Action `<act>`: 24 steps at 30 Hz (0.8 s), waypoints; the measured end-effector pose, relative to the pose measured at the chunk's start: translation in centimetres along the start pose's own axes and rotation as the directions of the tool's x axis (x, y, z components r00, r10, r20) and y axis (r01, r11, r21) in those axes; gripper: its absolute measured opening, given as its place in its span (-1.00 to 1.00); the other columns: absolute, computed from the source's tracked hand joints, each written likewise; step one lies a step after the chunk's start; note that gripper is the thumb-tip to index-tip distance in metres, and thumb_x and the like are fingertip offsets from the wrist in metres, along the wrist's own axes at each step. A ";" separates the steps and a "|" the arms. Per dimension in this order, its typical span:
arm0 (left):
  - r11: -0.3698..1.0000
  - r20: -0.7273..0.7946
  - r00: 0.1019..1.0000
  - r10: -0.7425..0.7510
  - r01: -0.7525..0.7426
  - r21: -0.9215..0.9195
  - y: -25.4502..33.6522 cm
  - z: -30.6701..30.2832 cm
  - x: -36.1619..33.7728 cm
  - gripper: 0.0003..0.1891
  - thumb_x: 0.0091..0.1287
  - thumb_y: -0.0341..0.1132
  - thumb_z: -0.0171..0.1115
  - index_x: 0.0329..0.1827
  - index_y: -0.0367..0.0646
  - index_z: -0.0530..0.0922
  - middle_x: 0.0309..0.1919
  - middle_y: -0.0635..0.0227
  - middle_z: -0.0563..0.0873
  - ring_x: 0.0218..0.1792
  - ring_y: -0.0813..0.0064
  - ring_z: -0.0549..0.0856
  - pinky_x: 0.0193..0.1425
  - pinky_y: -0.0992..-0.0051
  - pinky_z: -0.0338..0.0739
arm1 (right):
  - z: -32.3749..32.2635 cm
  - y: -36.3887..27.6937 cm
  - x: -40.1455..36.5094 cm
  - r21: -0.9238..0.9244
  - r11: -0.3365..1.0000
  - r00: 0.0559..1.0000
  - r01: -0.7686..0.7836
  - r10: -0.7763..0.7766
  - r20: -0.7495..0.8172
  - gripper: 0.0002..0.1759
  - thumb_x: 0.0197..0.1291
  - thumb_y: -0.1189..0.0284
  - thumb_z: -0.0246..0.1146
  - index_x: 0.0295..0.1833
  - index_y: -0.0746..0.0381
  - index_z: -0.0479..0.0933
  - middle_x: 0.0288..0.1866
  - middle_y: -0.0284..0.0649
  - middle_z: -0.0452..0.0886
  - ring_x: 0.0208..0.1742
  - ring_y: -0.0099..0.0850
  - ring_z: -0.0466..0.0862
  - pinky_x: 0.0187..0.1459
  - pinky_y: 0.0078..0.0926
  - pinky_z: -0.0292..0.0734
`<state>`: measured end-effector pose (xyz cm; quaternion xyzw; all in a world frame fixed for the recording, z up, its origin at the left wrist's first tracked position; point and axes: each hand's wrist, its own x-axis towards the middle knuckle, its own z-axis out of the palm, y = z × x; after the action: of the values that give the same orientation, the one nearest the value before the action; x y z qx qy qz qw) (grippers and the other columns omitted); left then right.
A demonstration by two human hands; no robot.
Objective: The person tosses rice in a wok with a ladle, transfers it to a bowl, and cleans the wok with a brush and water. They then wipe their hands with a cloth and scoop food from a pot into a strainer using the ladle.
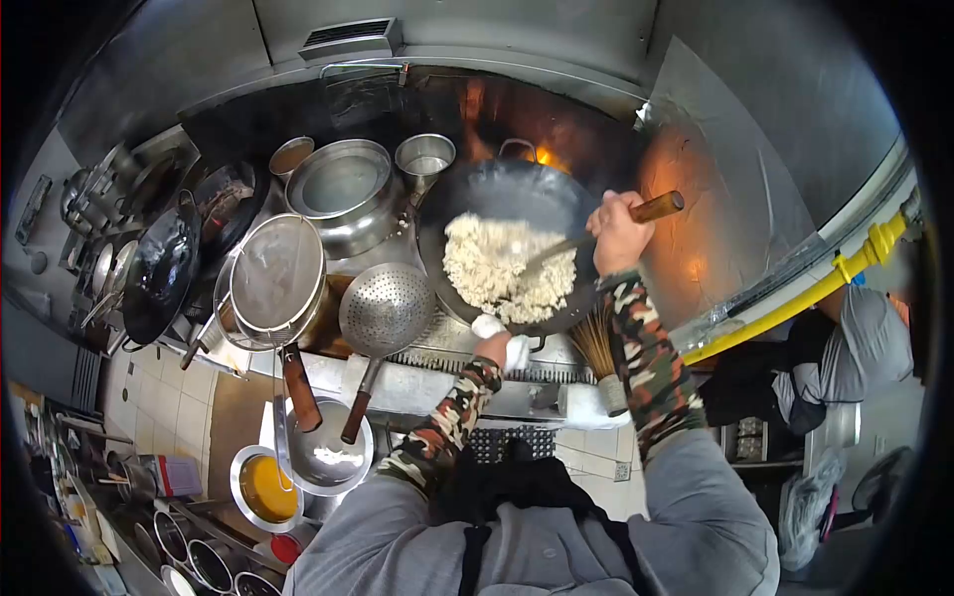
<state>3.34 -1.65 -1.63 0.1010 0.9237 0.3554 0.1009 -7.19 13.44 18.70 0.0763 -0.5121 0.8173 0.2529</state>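
Observation:
My right hand [618,233] is closed around the wooden-ended handle of a wok ladle [658,207]. Its shaft slopes down into the pale, rice-like food [477,263] in a large dark wok [556,194], and the head is blurred and partly hidden there. At the wok's near edge, my left hand [491,348] grips a folded white cloth [516,352] pressed against the rim. Flames [549,157] show behind the wok. A bamboo brush [598,348] stands at the stove front, beside my right forearm.
Left of the wok are a perforated skimmer [388,308], a wire-mesh strainer [278,273], a large metal pot [341,189] and a small pot [425,155]. Below sit a metal bowl [333,447] and a basin of yellow liquid [266,489]. A yellow pipe [795,293] runs along the right.

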 end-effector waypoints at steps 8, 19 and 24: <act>0.969 -0.223 0.974 0.040 -0.092 -0.227 -5.0 5.9 -4.5 -0.81 0.27 -0.37 0.09 -0.08 -0.17 0.53 -0.17 0.08 0.63 -0.14 0.15 0.64 -0.06 0.31 0.52 | 2.6 -5.7 -2.8 -0.026 1.000 0.998 -0.004 0.003 -0.057 -0.74 0.15 0.60 0.14 -0.53 0.16 0.25 -0.74 -0.39 0.20 -0.78 -0.54 0.21 -0.64 -0.51 0.23; 0.997 0.389 0.919 0.065 -0.042 -0.067 -2.0 1.2 0.1 -0.65 0.05 -0.31 0.32 -0.13 -0.30 0.52 -0.26 0.05 0.66 -0.25 0.20 0.68 -0.22 0.35 0.59 | 1.3 -3.8 -3.6 -0.189 0.982 0.994 -0.001 -0.020 -0.109 -0.74 0.15 0.61 0.15 -0.54 0.19 0.29 -0.72 -0.40 0.26 -0.75 -0.56 0.28 -0.68 -0.54 0.22; 0.996 -0.016 1.000 -0.004 0.002 -0.093 -3.9 5.3 -2.1 -0.66 0.13 -0.19 0.21 -0.07 -0.18 0.55 -0.15 0.14 0.66 -0.10 0.17 0.64 0.02 0.31 0.48 | 0.6 -1.6 -1.0 -0.052 0.995 0.996 0.088 -0.087 0.005 -0.73 0.14 0.58 0.17 -0.56 0.18 0.28 -0.75 -0.38 0.26 -0.75 -0.52 0.29 -0.62 -0.50 0.29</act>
<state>6.32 -1.68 -7.90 0.0918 0.9072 0.3986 0.0986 -5.59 13.17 19.88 0.0930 -0.5296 0.7918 0.2898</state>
